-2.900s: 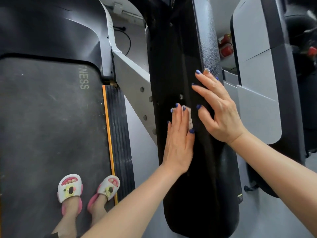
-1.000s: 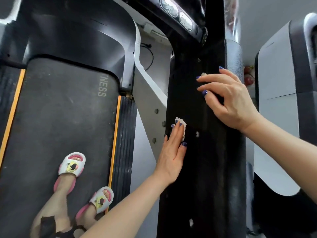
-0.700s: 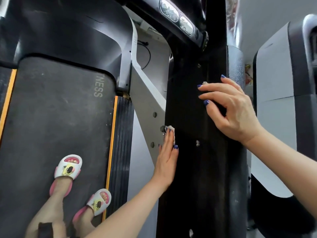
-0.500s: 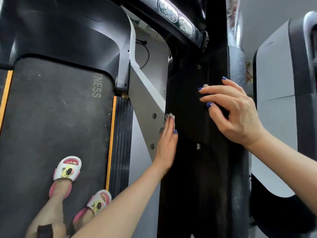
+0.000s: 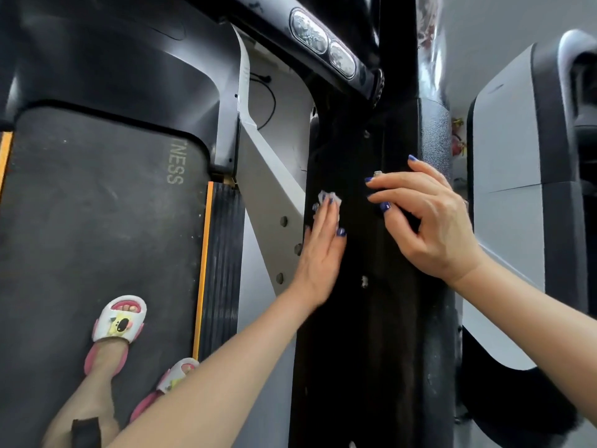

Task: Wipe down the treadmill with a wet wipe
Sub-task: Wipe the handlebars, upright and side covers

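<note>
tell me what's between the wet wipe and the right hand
Only a bare strip of the black upright, seen in the head view, separates the wet wipe from the right hand.

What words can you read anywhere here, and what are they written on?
"TNESS": pale letters running sideways on the treadmill belt, near its front right corner; the start of the word is cut off by the black motor cover.
No other readable text. The slippers carry a cartoon picture, not words.
</note>
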The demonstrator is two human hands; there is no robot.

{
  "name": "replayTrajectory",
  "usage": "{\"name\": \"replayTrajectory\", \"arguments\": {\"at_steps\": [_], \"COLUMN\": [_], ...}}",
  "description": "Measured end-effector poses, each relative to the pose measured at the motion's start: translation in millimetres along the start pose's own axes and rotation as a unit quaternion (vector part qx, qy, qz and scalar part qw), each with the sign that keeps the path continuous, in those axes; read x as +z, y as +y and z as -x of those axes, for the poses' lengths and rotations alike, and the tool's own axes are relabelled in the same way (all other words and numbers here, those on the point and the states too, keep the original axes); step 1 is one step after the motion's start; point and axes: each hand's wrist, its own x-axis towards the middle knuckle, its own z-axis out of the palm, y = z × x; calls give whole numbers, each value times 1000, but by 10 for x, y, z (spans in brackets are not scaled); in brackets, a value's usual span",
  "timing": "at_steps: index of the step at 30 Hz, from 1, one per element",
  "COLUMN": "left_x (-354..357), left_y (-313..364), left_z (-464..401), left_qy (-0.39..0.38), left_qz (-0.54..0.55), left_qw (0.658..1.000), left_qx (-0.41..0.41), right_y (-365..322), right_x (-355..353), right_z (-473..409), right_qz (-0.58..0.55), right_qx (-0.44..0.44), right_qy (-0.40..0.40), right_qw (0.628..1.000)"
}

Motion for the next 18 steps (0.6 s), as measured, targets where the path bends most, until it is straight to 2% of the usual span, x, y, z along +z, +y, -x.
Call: {"name": "replayTrajectory", "arguments": {"at_steps": [3,8,11,15,18], "left_x": [34,160,65,6,127], "left_y": [100,-44,33,261,251], "left_z": [-64,629,419,-9,288], "left_qy": [9,-39,-48,-20,-22], "left_qz": [-5,-27,-41,-58,-52], "left_qw": [1000,999,998,997,996], "left_qx": [29,9,15,45,65], "right_y": [-5,-16,-15,-18,-26], "right_x": [2,-19,-16,-16,-23], "right_z": [-10,-21,-23,-27,-20], "right_qz": [-3,-9,-9,-5,-8], "right_qx": [-1,-3,-3,-3,4], "right_qy": [-3,-8,-10,-12,-8], "right_qw": [1000,1000,1000,1000,1000]}}
